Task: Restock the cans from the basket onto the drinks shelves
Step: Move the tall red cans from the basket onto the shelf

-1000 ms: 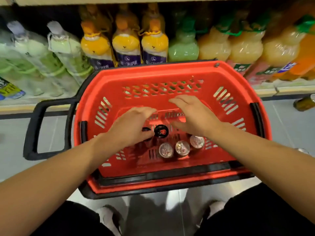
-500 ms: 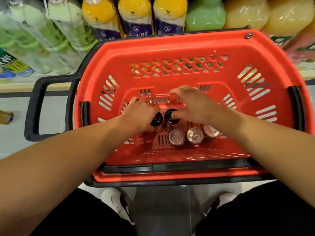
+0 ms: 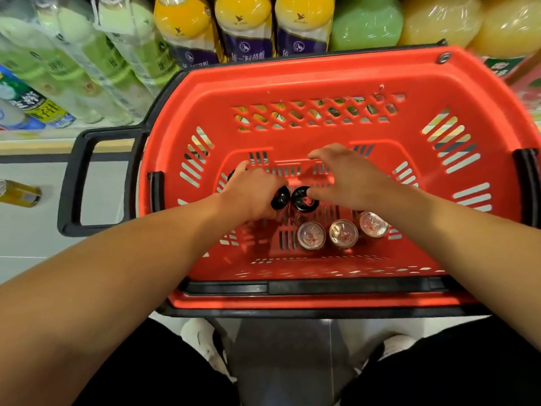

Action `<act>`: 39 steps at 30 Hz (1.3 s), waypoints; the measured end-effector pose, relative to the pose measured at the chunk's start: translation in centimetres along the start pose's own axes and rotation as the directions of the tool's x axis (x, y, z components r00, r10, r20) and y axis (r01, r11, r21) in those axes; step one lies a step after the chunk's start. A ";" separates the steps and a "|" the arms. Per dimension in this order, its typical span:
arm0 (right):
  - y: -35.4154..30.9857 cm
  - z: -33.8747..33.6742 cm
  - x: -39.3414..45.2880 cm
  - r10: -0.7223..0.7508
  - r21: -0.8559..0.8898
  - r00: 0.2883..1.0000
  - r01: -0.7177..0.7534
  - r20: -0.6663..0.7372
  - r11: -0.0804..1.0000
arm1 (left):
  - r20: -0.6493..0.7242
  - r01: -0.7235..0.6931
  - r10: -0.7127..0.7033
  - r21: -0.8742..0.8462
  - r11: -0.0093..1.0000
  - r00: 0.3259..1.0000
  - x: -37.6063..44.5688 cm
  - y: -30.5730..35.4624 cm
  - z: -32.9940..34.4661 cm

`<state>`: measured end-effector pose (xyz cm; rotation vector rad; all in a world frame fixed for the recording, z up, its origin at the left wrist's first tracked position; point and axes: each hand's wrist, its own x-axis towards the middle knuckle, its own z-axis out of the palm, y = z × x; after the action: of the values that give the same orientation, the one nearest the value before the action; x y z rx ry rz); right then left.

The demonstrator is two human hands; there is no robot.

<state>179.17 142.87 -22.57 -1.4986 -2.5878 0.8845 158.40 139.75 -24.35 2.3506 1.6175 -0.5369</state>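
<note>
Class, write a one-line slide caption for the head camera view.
Both hands, left hand and right hand, reach into the red basket for two black-topped cans beside three silver-topped cans.

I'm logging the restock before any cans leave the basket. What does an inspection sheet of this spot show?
Surface: pale floor; red basket stands on it.
Job's things: two black-topped cans, three silver-topped cans, upright in the basket.
Clutter: yellow bottle lying on the floor.
Grips: left hand curled round a black-topped can; right hand touching the other, fingers spread.
Cables: nothing seen.
Surroundings: shelf bottles behind the basket.
</note>
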 end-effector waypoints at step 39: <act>2.0 5.0 2.1 -0.095 -0.108 0.940 0.138 0.327 0.985 | -0.238 -0.131 -0.260 -0.920 0.369 0.936 -4.5 -4.9 -7.1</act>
<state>178.17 142.99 -28.29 -1.3037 -2.9822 1.0428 153.58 140.50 -16.00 1.4727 1.4961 0.7368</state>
